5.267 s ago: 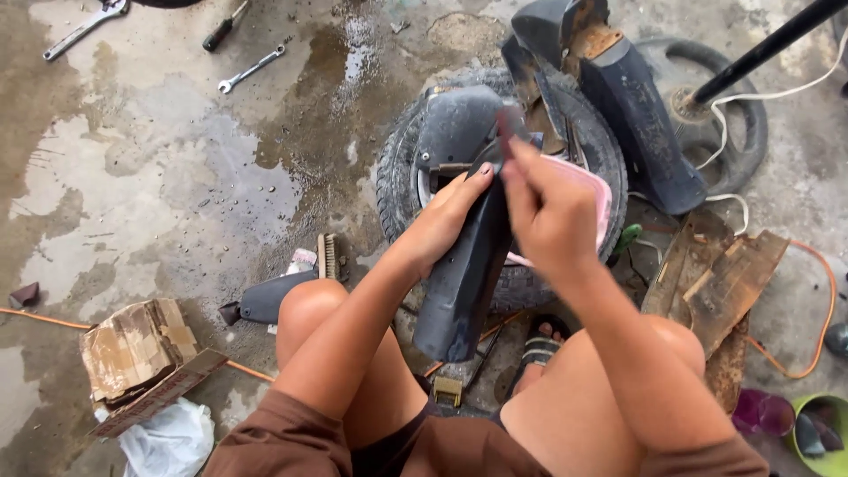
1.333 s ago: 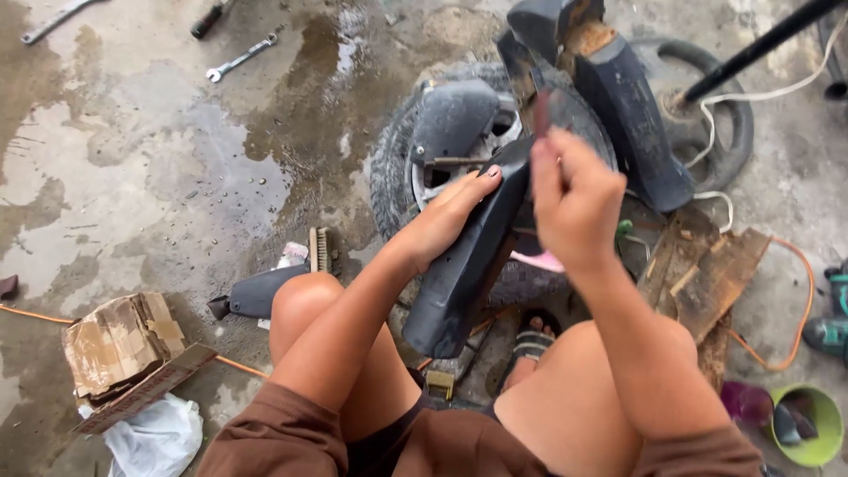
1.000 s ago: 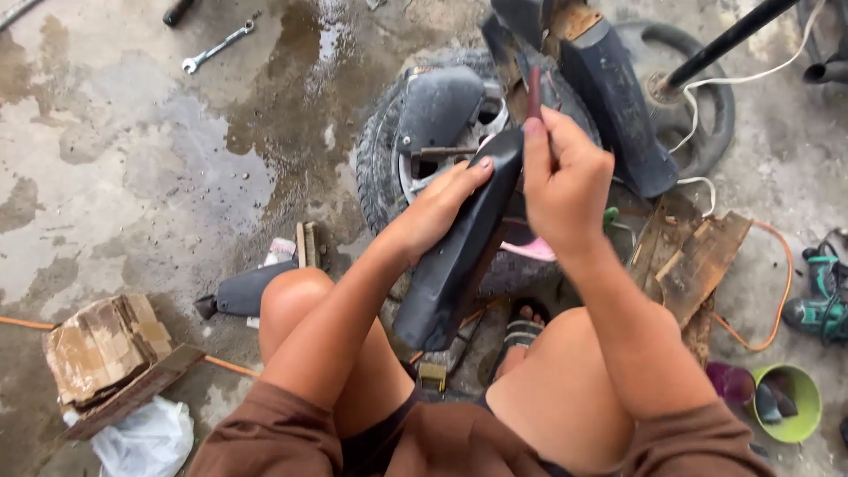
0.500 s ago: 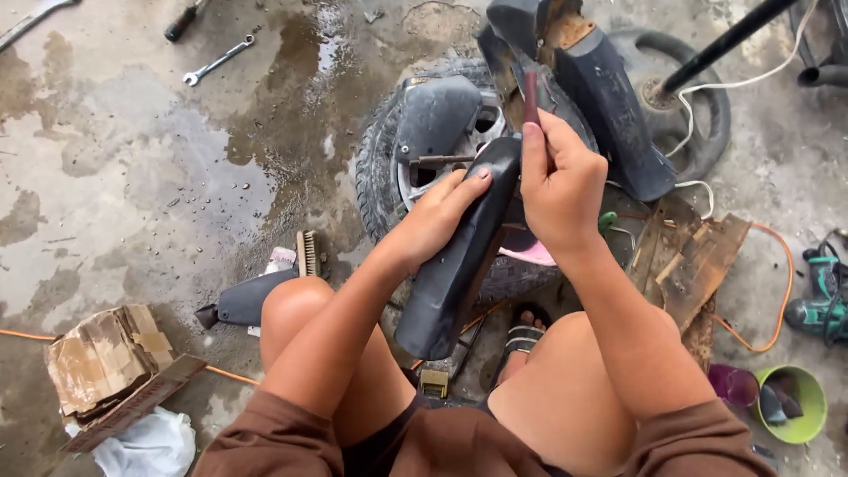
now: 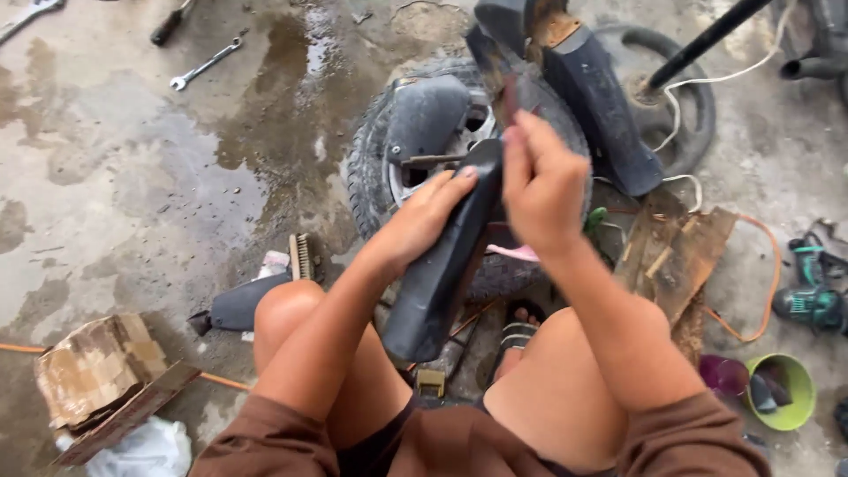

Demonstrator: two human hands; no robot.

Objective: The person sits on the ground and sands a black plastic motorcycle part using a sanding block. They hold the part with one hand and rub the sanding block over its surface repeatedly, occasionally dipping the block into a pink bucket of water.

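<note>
Long black plastic panel (image 5: 442,265), curved, held tilted between the knees, its upper end raised over a small tyre and wheel (image 5: 380,159) lying flat on the wet concrete floor (image 5: 132,194). Left hand (image 5: 424,216) lies along the panel's upper left edge, fingers stretched and pressed flat against it, not wrapped round. Right hand (image 5: 543,181) is closed in a fist at the panel's top end, pinching a thin dark tool (image 5: 511,93) that sticks up from the fingers; tool blurred, kind unclear. Another black panel (image 5: 601,115) leans across the tyre's far side. Spanner (image 5: 205,64) lies well apart at upper left. Wooden boards (image 5: 676,252) to the right, green bowl (image 5: 786,393) beyond them, brick-like block (image 5: 97,367) at lower left.
</note>
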